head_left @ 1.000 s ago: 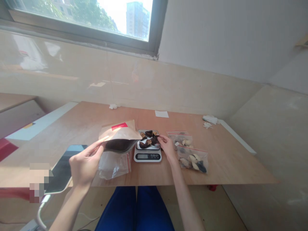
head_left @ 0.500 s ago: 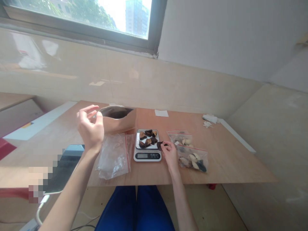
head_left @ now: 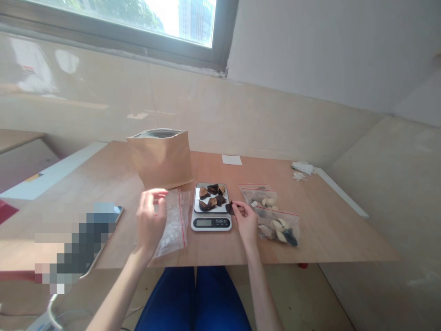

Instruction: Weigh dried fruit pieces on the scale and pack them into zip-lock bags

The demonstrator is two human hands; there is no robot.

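Observation:
My right hand (head_left: 245,221) pinches a dark brown curved piece (head_left: 229,208) between finger and thumb, just off the right edge of a digital kitchen scale (head_left: 211,223). Several similar pieces (head_left: 210,197) lie on the scale's metal tray. My left hand (head_left: 149,218) is empty, its fingers curved and apart, at the left edge of a clear zip bag (head_left: 175,225). Whether they touch the bag, I cannot tell. A kraft paper pouch (head_left: 160,158) stands open on the table behind that hand, not touching it.
Two zip bags with red seals (head_left: 258,196) (head_left: 277,227) hold pale and dark pieces right of the scale. A phone (head_left: 117,211) lies at the wooden table's (head_left: 327,234) left, partly blurred. A paper slip (head_left: 231,159) and white tissue (head_left: 302,168) lie at the back.
The kraft pouch now stands by itself on the table, and my left hand has moved down and forward from it to the clear bag. My right hand keeps the dark piece beside the scale.

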